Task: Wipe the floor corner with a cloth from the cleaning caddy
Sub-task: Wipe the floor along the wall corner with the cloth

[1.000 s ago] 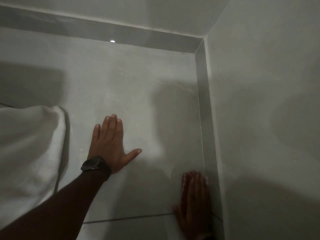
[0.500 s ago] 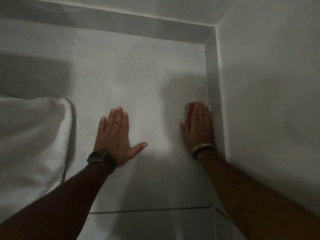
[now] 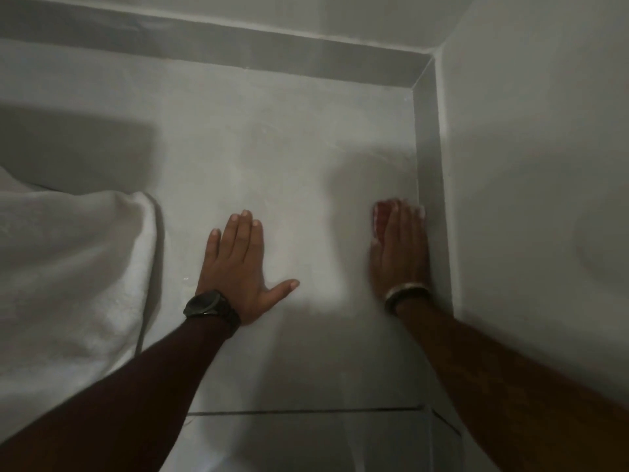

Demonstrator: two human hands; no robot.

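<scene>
Leftward, white fabric (image 3: pixel 68 267) beside left hand (image 3: pixel 238 267).

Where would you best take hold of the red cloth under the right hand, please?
Grip the red cloth at its exposed edge beyond the fingertips, coming from the open floor side; the right hand presses it flat and the baseboard blocks the other side.

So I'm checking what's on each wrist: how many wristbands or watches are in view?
2. A dark watch on the left wrist, mid-floor; a pale-edged band on the right wrist, by the right skirting.
</scene>
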